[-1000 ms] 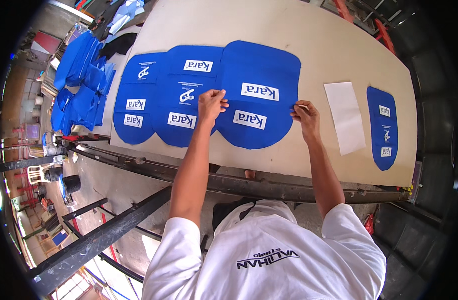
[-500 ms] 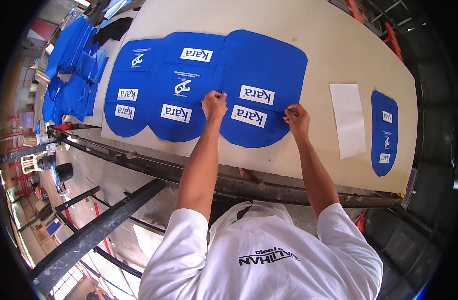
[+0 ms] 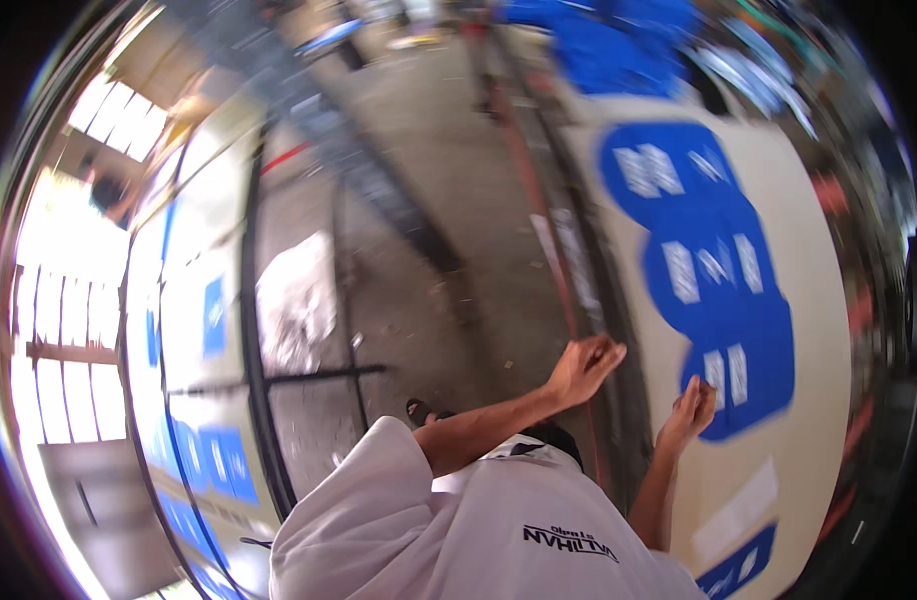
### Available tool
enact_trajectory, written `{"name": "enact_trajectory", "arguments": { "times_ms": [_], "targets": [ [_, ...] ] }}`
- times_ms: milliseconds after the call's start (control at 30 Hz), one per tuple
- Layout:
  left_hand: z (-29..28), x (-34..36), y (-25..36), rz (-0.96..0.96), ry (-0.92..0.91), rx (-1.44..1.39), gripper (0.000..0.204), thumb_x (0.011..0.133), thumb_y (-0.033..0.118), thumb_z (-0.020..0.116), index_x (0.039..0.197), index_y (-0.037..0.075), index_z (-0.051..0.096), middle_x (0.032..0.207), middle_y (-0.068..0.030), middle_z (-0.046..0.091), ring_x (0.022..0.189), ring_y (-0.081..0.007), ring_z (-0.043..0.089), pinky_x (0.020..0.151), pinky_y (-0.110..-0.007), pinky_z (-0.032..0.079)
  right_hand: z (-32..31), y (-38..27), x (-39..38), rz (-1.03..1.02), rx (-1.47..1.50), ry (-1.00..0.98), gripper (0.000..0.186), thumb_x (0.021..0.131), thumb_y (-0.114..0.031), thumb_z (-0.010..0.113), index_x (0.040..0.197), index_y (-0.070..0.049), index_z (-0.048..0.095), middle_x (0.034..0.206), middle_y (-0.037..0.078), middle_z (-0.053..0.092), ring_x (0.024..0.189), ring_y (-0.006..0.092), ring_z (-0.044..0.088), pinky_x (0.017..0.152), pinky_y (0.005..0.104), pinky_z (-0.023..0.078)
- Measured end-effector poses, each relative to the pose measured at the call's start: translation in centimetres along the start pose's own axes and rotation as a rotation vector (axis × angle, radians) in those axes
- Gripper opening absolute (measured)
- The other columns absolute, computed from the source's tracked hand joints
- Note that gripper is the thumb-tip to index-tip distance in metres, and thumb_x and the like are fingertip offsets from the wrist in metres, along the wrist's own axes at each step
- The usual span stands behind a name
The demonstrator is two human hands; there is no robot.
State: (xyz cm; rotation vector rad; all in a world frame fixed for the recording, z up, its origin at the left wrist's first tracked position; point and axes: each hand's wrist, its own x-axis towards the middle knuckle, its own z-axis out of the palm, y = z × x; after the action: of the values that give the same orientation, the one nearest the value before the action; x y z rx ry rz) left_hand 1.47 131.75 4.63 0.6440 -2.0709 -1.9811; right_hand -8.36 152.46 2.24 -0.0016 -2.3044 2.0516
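My left hand (image 3: 584,370) is raised over the floor beside the pale table (image 3: 819,400), its fingers curled in with nothing visible in them. My right hand (image 3: 691,410) is higher over the table's edge, fingers closed and slightly blurred. Just beyond it, and partly covered by it, lies the nearest blue rounded fabric piece (image 3: 769,335) with white printed patches. Farther along lie a middle blue piece (image 3: 719,300) and a far blue piece (image 3: 679,140), edges overlapping. Near the bottom of the table are a white paper sheet (image 3: 736,508) and a small blue printed piece (image 3: 769,545).
Blue fabric (image 3: 619,50) is heaped at the table's far end. A dark rail (image 3: 619,330) follows the table edge. To my left, another table (image 3: 209,385) with blue pieces stands behind a dark frame. A beam (image 3: 369,170) crosses the floor.
Both hands have left the nearest blue piece and moved back from it. The view has swung left, so the table now lies on my right and the floor fills the middle.
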Motion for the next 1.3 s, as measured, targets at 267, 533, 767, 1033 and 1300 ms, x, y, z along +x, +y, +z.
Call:
{"name": "enact_trajectory", "arguments": {
  "times_ms": [267, 533, 767, 1033, 1300],
  "targets": [
    [-34.2, -24.4, -3.2, 0.111, 1.030, -0.317, 0.023, 0.094, 0.024, 0.062, 0.087, 0.002, 0.063, 0.066, 0.0047, 0.052, 0.060, -0.0035, 0.046, 0.053, -0.022, 0.037, 28.9, -3.8, -26.4, 0.254, 0.123, -1.109, 0.011, 0.093, -0.014, 0.061, 0.089, -0.005, 0.057, 0.064, -0.002, 0.047, 0.051, 0.0050, 0.041, 0.046, 0.0221, 0.032],
    [-52.7, -38.0, -12.6, 0.077, 1.597, -0.511, 0.019, 0.097, 0.021, 0.057, 0.093, 0.003, 0.062, 0.082, -0.0045, 0.065, 0.069, -0.0093, 0.059, 0.064, -0.024, 0.049, 54.9, -13.1, -45.6, 0.391, 0.083, -1.706, 0.021, 0.095, -0.023, 0.060, 0.107, -0.005, 0.056, 0.106, 0.009, 0.065, 0.095, 0.0166, 0.064, 0.082, 0.0289, 0.053],
    [-64.7, -37.5, -18.6, -0.412, 1.682, 0.247, 0.031, 0.089, 0.022, 0.065, 0.107, -0.003, 0.062, 0.100, -0.0139, 0.068, 0.095, -0.0282, 0.064, 0.085, -0.037, 0.050, 81.5, -7.5, -58.4, 0.100, -0.206, -1.854, 0.025, 0.092, -0.021, 0.060, 0.110, -0.004, 0.057, 0.109, 0.010, 0.065, 0.101, 0.0199, 0.062, 0.083, 0.0328, 0.050],
    [-71.4, -35.4, -21.3, -0.881, 1.460, 0.708, 0.057, 0.086, 0.025, 0.064, 0.135, 0.002, 0.046, 0.146, -0.0131, 0.041, 0.136, -0.0316, 0.035, 0.112, -0.045, 0.026, 94.0, -4.3, -66.3, -0.615, -0.465, -1.914, 0.030, 0.084, -0.016, 0.067, 0.108, 0.000, 0.061, 0.103, 0.015, 0.067, 0.097, 0.0260, 0.065, 0.085, 0.0352, 0.049],
    [-72.4, -33.8, -20.9, -0.943, 1.551, 0.652, 0.055, 0.085, 0.025, 0.066, 0.133, 0.002, 0.048, 0.145, -0.0120, 0.042, 0.136, -0.0318, 0.035, 0.113, -0.048, 0.023, 92.0, -4.4, -66.8, -0.513, -0.390, -1.900, 0.034, 0.084, -0.006, 0.064, 0.116, 0.003, 0.055, 0.110, 0.021, 0.065, 0.106, 0.0285, 0.064, 0.091, 0.0362, 0.051]
  ]
}}
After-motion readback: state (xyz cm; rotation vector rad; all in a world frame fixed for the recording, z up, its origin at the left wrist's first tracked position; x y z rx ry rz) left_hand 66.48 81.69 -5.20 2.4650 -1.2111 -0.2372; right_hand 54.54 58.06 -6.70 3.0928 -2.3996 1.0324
